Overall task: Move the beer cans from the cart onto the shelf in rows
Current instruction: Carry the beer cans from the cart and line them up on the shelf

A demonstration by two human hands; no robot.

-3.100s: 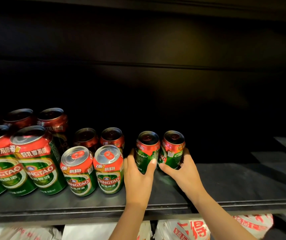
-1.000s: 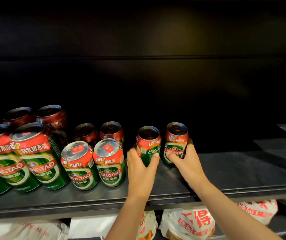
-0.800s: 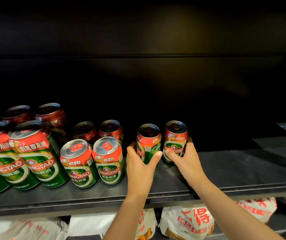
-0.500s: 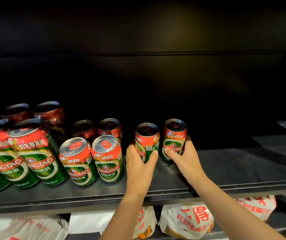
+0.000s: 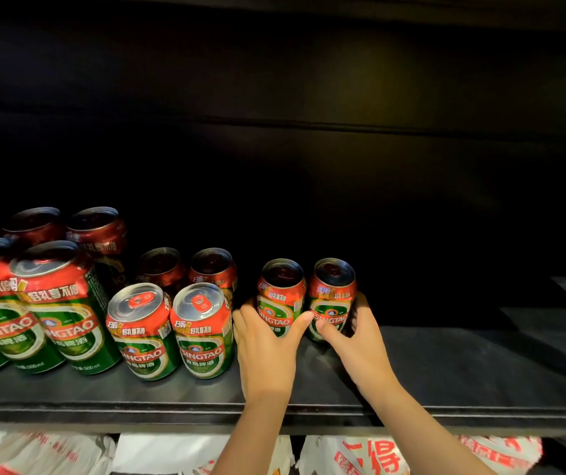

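Two small green and red beer cans stand upright side by side, deep on the dark shelf (image 5: 463, 365). My left hand (image 5: 267, 347) grips the left can (image 5: 279, 296) from the front, thumb on its right side. My right hand (image 5: 357, 337) grips the right can (image 5: 331, 296), fingers round its right side and thumb at its front. To their left stand two more small cans (image 5: 202, 330) in front, with others behind them in shadow. The cart is out of view.
Several taller beer cans (image 5: 65, 310) crowd the shelf's far left in rows. The shelf's right half lies bare and dark. Below the shelf's front edge lie white bags (image 5: 377, 457) with red print. Another shelf board hangs overhead.
Both cans have been turned on the spot so their labels face front, and pushed slightly deeper. My hands keep their hold on them.
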